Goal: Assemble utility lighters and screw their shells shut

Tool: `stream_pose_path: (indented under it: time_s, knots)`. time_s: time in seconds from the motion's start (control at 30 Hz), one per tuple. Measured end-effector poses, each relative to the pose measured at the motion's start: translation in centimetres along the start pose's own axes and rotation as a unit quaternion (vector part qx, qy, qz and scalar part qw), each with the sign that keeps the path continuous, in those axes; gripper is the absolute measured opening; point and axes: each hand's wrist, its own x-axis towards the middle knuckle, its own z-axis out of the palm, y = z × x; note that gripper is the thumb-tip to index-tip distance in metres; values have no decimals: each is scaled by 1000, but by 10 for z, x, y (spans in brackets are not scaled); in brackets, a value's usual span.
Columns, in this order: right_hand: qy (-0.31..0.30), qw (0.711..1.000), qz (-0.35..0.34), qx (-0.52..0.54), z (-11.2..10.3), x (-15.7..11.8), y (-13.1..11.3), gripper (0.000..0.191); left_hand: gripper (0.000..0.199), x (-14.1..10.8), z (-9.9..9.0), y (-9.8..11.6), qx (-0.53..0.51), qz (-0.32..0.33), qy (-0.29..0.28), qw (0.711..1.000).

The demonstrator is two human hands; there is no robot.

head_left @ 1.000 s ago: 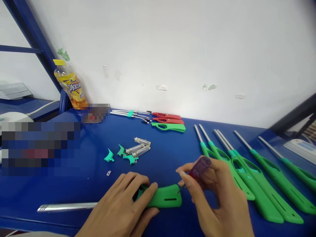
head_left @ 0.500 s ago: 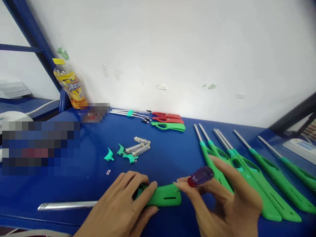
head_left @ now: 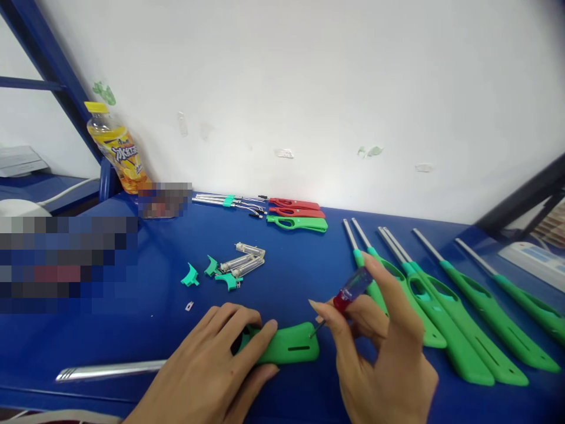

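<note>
A green long-necked lighter lies flat on the blue table, its metal tube pointing left. My left hand is closed over the middle of it and covers the trigger area. In my right hand is a small screwdriver with a purple and red see-through handle, pinched between thumb and fingers. The screwdriver is tilted, and its thin shaft reaches the upper right end of the lighter's handle. Left of centre lie several teal triggers, clear fuel tanks and a tiny white-and-metal part.
Several green lighters lie side by side at the right. Along the wall are red and green handle shells and metal tubes with wires. A yellow-capped drink bottle stands back left; a white device sits far right.
The screwdriver has swung more upright, and its shaft now shows at the lighter's end. My right hand has shifted slightly left and turned. My left hand stays on the lighter.
</note>
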Motion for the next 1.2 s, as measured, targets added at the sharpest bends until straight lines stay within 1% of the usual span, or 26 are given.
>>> stream_pose_path:
  time_s: [0.17, 0.3, 0.4, 0.57, 0.67, 0.73, 0.8, 0.87, 0.93, 1.0, 1.07, 1.1, 1.13, 1.2]
  knots:
    - [-19, 999, 1, 26, -2, 0, 2, 59, 34, 1, 0, -1, 5, 5, 4, 1000]
    - [-17, 999, -1, 34, -2, 1, 3, 61, 34, 1, 0, -1, 6, 6, 9, 1000]
    - [-19, 999, 7, 49, -1, 1, 2, 57, 34, -1, 0, 0, 9, 4, 10, 1000]
    - [-21, 994, 47, 95, 0, -1, 0, 47, 34, -3, 0, 1, 8, 6, 7, 1000]
    - [-31, 989, 56, 136, 1, -3, -3, 41, 34, -1, 0, 0, 7, 5, 3, 1000]
    - [-25, 983, 62, 173, 1, -3, -6, 37, 33, 0, 0, 0, 6, 7, 7, 1000]
    - [-9, 976, 69, 209, 0, -3, -7, 37, 33, 1, 0, 0, 5, 6, 7, 1000]
    - [9, 970, 75, 232, 0, -2, -7, 43, 34, 1, -1, -1, 3, 6, 3, 1000]
    - [15, 968, 62, 241, -1, 0, -5, 48, 34, 1, -1, 0, 2, 4, 0, 1000]
    - [2, 971, 24, 237, -1, 1, -3, 48, 34, 1, -1, 0, 2, 5, 4, 1000]
    - [-22, 972, -16, 233, -1, 1, -3, 38, 33, 1, -1, 0, 5, 6, 12, 1000]
    - [-30, 972, -26, 232, -1, 0, -3, 32, 33, 1, -1, 0, 7, 8, 17, 1000]
    - [-33, 972, -25, 231, -1, 0, -4, 28, 33, 1, -1, 1, 9, 10, 20, 1000]
    - [-21, 972, -3, 232, -2, -2, -7, 28, 33, 2, -1, 1, 12, 9, 21, 1000]
